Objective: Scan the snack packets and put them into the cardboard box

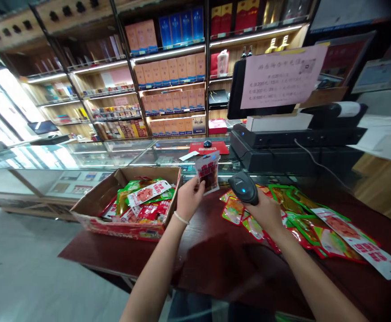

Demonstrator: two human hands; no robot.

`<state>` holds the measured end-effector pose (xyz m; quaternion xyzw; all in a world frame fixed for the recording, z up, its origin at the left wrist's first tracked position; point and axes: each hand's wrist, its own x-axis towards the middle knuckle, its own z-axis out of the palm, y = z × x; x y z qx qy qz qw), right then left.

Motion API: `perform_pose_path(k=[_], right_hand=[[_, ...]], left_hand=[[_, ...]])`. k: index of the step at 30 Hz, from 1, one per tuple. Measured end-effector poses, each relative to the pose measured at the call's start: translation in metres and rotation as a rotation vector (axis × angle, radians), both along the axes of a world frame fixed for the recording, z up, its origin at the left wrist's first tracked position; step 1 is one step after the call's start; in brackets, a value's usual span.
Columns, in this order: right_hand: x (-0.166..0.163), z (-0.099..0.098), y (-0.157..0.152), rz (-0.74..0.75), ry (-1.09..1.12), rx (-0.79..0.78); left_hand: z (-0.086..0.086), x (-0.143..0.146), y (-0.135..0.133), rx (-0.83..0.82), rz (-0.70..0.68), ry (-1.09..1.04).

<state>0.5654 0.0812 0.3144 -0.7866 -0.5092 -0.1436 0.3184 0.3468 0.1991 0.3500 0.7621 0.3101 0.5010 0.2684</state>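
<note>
My left hand (189,197) pinches a small red and white snack packet (209,171) and holds it upright above the dark red table (215,264). My right hand (265,211) grips a black handheld barcode scanner (244,187), its head turned toward the packet. A cardboard box (98,203) with several snack packets (146,199) in it stands to the left of my left hand. More red and green packets (316,219) lie spread on the table to the right of my right hand.
Behind the table runs a glass counter (115,156) with a red mouse pad and mouse (208,145). A black till with a monitor and a pink notice (282,78) stands at the right. Shelves of boxed goods (172,76) fill the back wall.
</note>
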Motion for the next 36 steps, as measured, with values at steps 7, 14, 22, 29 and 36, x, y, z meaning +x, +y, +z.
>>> perform_pose_path(k=[7, 14, 22, 29, 36], right_hand=[[-0.068, 0.019, 0.024, 0.162, -0.064, -0.029], [-0.099, 0.020, 0.032, 0.194, -0.111, -0.163], [-0.041, 0.015, -0.022, -0.016, -0.084, -0.278], [0.049, 0.002, -0.127, -0.336, -0.009, -0.276], [0.137, -0.010, -0.228, -0.614, 0.043, -0.308]], left_hand=[[0.026, -0.133, 0.008, 0.267, 0.632, 0.351], [-0.005, -0.153, 0.016, 0.163, 0.367, 0.556], [0.013, -0.070, -0.027, 0.278, 0.108, 0.411], [-0.013, 0.061, -0.076, 0.315, -0.220, 0.454], [-0.049, 0.218, -0.140, 0.302, -0.594, 0.444]])
